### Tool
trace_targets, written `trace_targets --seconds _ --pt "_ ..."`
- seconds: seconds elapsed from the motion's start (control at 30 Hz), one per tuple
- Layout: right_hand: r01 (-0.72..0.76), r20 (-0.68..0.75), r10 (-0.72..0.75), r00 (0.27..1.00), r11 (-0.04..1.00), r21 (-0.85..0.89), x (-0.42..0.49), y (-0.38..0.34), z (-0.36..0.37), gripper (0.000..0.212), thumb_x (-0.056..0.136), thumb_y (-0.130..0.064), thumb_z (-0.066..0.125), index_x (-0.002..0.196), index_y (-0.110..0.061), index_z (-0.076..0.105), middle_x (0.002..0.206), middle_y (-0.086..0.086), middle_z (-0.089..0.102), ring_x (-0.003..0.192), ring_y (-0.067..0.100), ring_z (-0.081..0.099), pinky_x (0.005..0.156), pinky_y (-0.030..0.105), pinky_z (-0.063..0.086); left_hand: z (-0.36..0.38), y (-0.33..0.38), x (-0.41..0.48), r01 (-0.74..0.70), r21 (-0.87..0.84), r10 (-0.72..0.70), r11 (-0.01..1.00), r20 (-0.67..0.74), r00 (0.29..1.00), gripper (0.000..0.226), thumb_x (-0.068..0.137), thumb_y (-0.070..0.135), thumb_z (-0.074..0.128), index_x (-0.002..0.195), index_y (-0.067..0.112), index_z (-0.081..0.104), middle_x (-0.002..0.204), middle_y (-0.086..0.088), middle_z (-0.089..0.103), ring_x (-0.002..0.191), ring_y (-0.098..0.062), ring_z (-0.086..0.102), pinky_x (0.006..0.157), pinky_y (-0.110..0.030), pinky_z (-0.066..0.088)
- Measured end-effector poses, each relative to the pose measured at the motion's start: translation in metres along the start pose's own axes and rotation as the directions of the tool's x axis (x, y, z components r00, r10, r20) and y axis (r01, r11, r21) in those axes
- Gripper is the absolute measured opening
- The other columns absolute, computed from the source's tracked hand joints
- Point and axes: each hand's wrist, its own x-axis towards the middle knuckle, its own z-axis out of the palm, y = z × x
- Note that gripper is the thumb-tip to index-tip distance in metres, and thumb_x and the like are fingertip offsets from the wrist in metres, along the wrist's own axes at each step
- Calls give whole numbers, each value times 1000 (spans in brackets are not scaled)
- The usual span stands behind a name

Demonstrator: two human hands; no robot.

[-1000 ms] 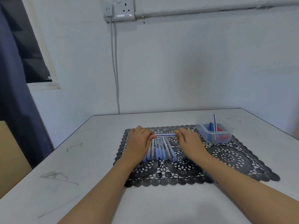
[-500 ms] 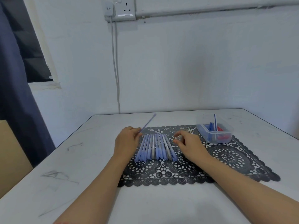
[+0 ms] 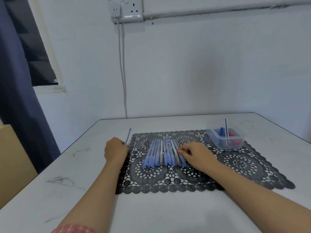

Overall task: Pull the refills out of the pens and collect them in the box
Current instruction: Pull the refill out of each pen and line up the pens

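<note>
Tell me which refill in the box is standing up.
The thin blue refill poking above the rim of the clear box; the others, blue and red, lie low inside.
</note>
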Motion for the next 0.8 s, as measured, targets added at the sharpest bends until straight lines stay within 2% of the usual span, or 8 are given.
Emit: trace_targets --seconds 0.07,0.17,0.3,0.4,0.5,0.6,0.7,0.8 --pt "0 10 0 1000 1000 -16 0 -1 -1 26 93 -34 50 111 -26 66 96 -4 67 76 7 55 71 22 42 1 -2 1 13 -2 -13 1000 15 1000 12 79 20 71 81 9 73 71 -7 65 63 -23 59 56 -28 46" --pt "-19 28 20 999 1000 -11 -1 -2 -1 22 91 -30 52 108 -28 66 85 -6 64 68 11 60 65 21 45 4 -5 3 5 -1 -5 1000 30 1000 19 77 22 72 62 14 65 66 -12 66 58 -24 59 58 -35 52" --pt "-37 15 37 999 999 -24 0 -1 0 20 90 -30 54 104 -26 67 75 -10 61 60 5 54 61 22 45 9 -8 6 18 -57 -15 998 63 998 26 76 22 72 62 1 68 62 -13 65 58 -28 61 55 -33 49" --pt "-45 14 45 999 999 -27 0 -2 0 18 90 -32 55 101 -26 67 75 -8 62 62 8 56 62 23 46 10 -7 7 12 -10 -11 1000 102 995 32 75 24 70 54 14 48 56 -1 47 51 -17 42 50 -25 35" --pt "-55 21 55 998 998 -29 0 -3 -1 16 90 -30 55 99 -26 66 73 -8 62 62 11 58 61 24 48 8 -5 9 -2 47 -5 999 133 991 39 76 20 64 57 23 30 59 7 33 50 -8 30 47 -22 26" --pt "-73 19 74 997 996 -41 0 -3 -1 15 89 -22 53 94 -21 66 71 -13 54 60 10 56 57 23 45 8 -5 11 -2 68 -7 998 132 991 36 75 14 63 61 22 31 63 8 36 54 -6 34 49 -21 31" --pt "-85 22 86 996 995 -50 -1 -3 -2 14 87 -21 53 90 -18 66 76 -9 55 66 12 58 63 26 48 8 -6 13 -1 63 -6 998 99 995 32 78 8 60 60 19 35 60 5 38 52 -8 34 49 -21 31" --pt "-95 22 97 995 993 -64 0 -3 -2 9 85 -21 56 85 -19 65 76 -9 53 69 12 57 64 25 45 9 -7 14 -35 63 29 997 84 996 24 82 14 56 61 12 45 56 -1 42 49 -13 36 47 -23 31"
